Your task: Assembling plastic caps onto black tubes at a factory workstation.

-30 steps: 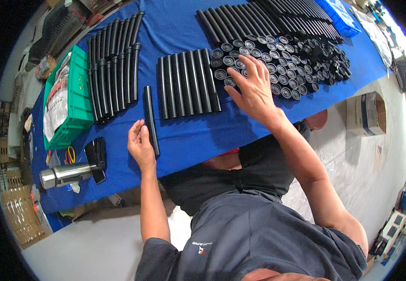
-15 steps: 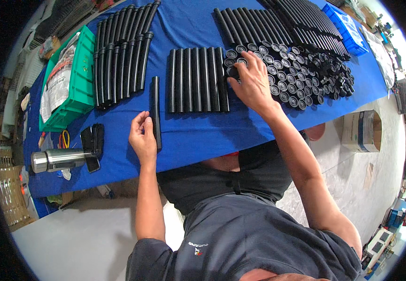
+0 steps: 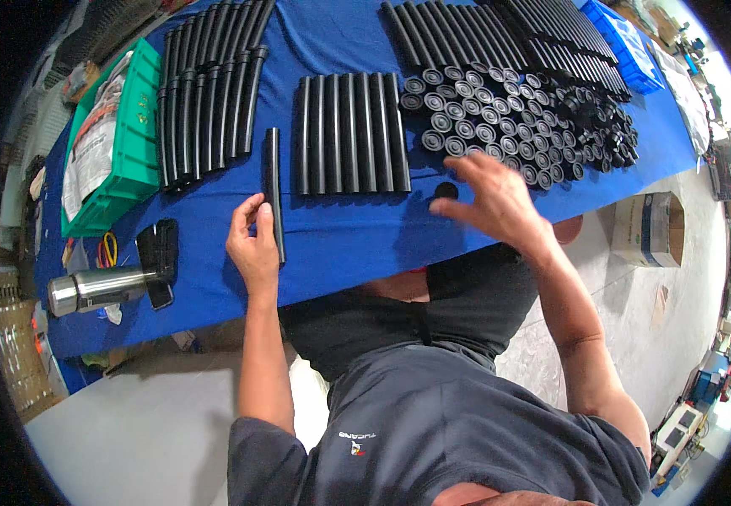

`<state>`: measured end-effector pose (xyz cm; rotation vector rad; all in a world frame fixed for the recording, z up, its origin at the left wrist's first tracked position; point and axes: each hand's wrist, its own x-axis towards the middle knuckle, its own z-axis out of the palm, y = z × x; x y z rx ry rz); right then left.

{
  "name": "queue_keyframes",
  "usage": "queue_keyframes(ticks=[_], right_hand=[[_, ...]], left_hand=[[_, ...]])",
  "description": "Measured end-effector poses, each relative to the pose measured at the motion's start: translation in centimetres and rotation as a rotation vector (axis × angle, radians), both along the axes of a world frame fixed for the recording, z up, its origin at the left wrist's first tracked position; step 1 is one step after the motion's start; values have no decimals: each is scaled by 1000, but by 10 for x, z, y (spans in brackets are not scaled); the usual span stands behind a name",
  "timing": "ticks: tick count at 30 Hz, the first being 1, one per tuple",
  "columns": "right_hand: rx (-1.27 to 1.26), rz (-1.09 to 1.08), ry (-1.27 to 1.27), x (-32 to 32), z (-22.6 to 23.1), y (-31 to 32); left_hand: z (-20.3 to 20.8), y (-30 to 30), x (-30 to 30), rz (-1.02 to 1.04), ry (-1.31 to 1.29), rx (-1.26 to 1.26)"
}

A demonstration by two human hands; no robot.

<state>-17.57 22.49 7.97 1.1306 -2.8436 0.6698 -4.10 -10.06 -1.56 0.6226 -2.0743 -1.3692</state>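
In the head view, a black tube (image 3: 276,192) lay just right of the left hand (image 3: 252,244), its fingers loosely curled; I couldn't tell whether they gripped. The right hand (image 3: 500,201) was spread, a black cap (image 3: 446,191) by its thumb, hold unclear.

Cloth (image 3: 357,232) free before tube row (image 3: 349,135); caps (image 3: 485,133) crowd right.

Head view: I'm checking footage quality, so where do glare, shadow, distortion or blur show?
In the head view, glare whitens the upper right rim; highlights streak the long black tubes; shadow darkens the blue tablecloth below the bare right hand, which looks slightly blurred; black corners frame the curved fisheye image.
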Motion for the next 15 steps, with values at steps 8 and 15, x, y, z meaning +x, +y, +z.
queue_keyframes(ticks=[8,15], right_hand=[[200,162,429,-107,-17,-77],[361,165,341,-121,-19,-79]], left_hand=[[-3,-4,4,47,82,59],[-1,-3,1,14,41,24]])
